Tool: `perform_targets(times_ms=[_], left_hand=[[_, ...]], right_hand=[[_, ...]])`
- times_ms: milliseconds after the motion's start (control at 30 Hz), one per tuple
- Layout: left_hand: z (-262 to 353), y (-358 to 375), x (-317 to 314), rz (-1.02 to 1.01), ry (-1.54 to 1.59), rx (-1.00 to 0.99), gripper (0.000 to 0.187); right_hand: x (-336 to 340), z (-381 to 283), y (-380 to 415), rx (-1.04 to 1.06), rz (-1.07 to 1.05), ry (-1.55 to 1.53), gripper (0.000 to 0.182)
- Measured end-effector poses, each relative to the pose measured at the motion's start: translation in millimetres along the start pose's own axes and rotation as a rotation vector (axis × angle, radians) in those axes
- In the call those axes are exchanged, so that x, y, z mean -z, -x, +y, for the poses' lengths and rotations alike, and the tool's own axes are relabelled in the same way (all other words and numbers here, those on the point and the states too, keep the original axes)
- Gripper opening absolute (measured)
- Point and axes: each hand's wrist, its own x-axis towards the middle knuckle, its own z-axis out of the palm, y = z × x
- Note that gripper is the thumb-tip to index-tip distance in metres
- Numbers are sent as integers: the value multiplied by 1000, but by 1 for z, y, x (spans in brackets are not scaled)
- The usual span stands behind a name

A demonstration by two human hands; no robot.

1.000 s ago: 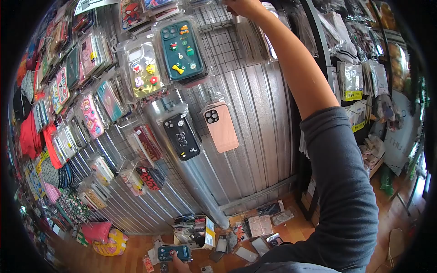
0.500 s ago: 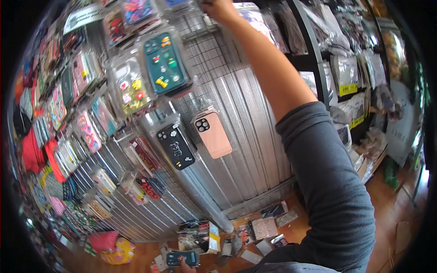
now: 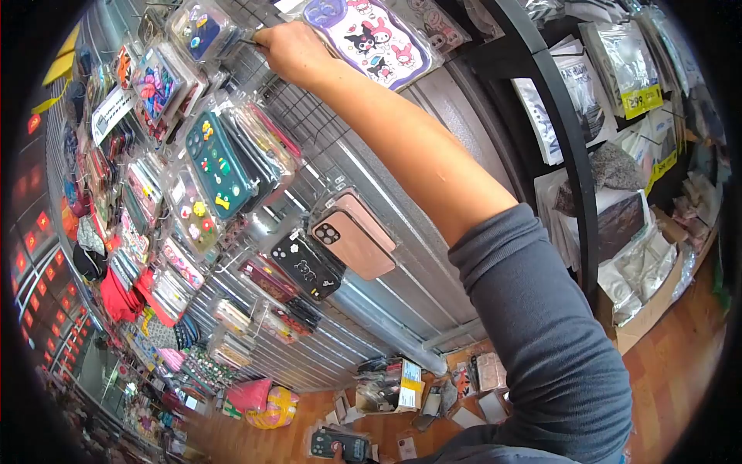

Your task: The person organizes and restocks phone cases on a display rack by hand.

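Note:
My right hand [image 3: 292,52] is raised to the wire grid rack [image 3: 297,104], its fingers closed on the end of a metal hook [image 3: 249,40]. Just left of it hangs a packaged phone case with a dark blue figure [image 3: 202,32]. A purple-edged cartoon case [image 3: 375,39] is to its right, partly behind my forearm. At the bottom edge, my left hand [image 3: 338,455] is closed on a dark teal phone case [image 3: 332,442] in clear packaging; most of that hand is out of view. A teal case with colourful charms [image 3: 220,162] hangs below my right hand.
Pink [image 3: 355,232] and black [image 3: 308,263] phone cases hang lower on the rack. Boxes of packaged goods [image 3: 386,387] and loose packets lie on the wooden floor. A black shelf frame [image 3: 568,155] with bagged items stands at right, above a cardboard box [image 3: 638,317].
The view has tilted and swung, so the rack shows from more to the side. My right hand now appears lower and further left, at a hook. My left hand still holds the teal case.

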Motion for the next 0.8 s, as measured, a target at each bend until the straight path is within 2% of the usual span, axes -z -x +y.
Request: perform_targets(times_ms=[233, 300, 333, 367, 433, 500, 600, 633, 667, 700, 800], left_hand=[[1, 19, -5, 8, 58, -18, 36], [-1, 20, -4, 4, 91, -22, 36], [-1, 20, -2, -1, 110, -21, 36], [-3, 19, 0, -5, 127, -21, 36], [-6, 18, 6, -14, 156, -23, 36], [-7, 13, 12, -30, 196, -21, 36], [-7, 6, 19, -59, 270, -7, 36], [-6, 3, 20, -67, 287, -3, 36], [-4, 1, 23, -74, 297, 2, 36], [-4, -1, 25, -84, 313, 10, 36], [0, -8, 27, -116, 331, 29, 36]], right_hand=[[3, 7, 4, -17, -72, 11, 13], [4, 7, 1, -50, -105, 5, 25], [4, 6, -1, -67, -85, 11, 26], [0, 5, -3, -96, -75, 10, 24], [-15, 15, -9, 10, -37, 30, 20], [-16, 4, -16, -35, -52, 14, 16], [-41, 21, -38, -76, -50, 27, 17], [-32, 8, -42, -163, -130, 13, 15], [-37, 11, -52, -140, -154, 73, 14], [-44, 14, -57, -73, -74, 170, 14], [-60, 25, -71, -72, -130, 115, 13]])
